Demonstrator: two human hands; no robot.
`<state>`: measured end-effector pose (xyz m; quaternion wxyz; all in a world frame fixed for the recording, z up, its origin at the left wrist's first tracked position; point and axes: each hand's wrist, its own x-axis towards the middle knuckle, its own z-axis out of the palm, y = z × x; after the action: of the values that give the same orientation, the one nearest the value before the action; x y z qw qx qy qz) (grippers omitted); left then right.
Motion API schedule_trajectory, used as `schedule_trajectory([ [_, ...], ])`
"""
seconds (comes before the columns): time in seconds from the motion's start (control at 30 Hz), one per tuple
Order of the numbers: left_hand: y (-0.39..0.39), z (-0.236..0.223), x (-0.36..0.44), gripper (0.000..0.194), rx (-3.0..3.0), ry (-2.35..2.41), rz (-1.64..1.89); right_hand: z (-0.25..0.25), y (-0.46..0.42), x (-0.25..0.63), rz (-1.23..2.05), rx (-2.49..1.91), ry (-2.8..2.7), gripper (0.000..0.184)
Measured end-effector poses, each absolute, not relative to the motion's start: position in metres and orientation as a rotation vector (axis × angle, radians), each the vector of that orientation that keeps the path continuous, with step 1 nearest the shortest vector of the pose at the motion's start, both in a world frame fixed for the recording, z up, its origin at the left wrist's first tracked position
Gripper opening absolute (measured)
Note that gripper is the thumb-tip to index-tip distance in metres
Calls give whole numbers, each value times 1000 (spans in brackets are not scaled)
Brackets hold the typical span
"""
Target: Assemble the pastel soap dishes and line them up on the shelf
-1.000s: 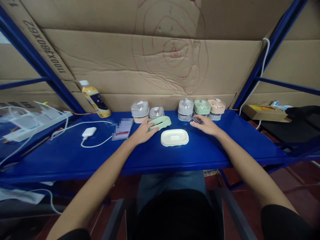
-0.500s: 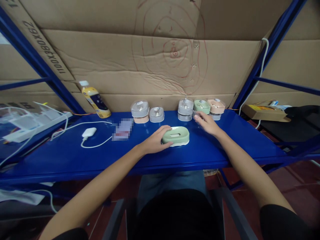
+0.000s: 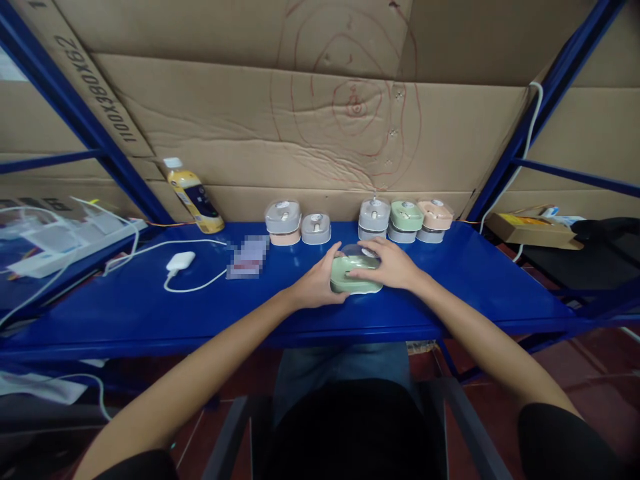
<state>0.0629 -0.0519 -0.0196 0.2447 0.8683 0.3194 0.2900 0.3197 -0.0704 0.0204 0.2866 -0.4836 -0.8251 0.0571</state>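
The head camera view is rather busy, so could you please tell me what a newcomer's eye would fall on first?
Probably the green box near the middle of the blue tabletop, with the left hand around its side and the right hand at the clear lid above it. Next come the red rings drawn on the cardboard behind, then the yellow bottle at the back left.

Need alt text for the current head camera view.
The left hand grips the side of a small green box on a blue table, while the right hand holds a clear lid at its top. Lidded boxes, mostly stacked in pairs, line the back; a yellow bottle stands to the left.
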Motion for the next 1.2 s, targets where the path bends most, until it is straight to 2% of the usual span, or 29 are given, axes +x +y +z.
schedule_trajectory([
  [0.23,-44,-25,61,149,2237,937,828,14,-77,283,-117,-1332,-2406,96],
  [0.53,-47,-26,60,133,2307,1062,834,12,-66,296,19,-1309,-2450,101],
  [0.63,-51,-21,60,119,2389,1073,772,11,-66,296,31,-1279,-2450,102],
  [0.7,-57,-18,60,111,2469,1114,724,10,-65,299,91,-1170,-2397,97],
  [0.8,-70,-14,64,111,2566,1371,707,13,-58,313,175,-1050,-2149,74],
  [0.9,-84,-7,73,113,2552,1732,718,18,-50,331,146,-1114,-1864,74],
  [0.97,-94,5,81,114,2531,1895,608,21,-45,342,139,-1162,-1749,77],
  [1.03,-102,21,89,113,2551,1940,324,21,-40,350,164,-1182,-1690,79],
  [1.1,-109,37,95,100,2597,1940,102,20,-37,354,186,-1186,-1662,81],
  [1.2,-112,51,100,69,2649,1929,-55,18,-35,354,194,-1174,-1642,80],
])
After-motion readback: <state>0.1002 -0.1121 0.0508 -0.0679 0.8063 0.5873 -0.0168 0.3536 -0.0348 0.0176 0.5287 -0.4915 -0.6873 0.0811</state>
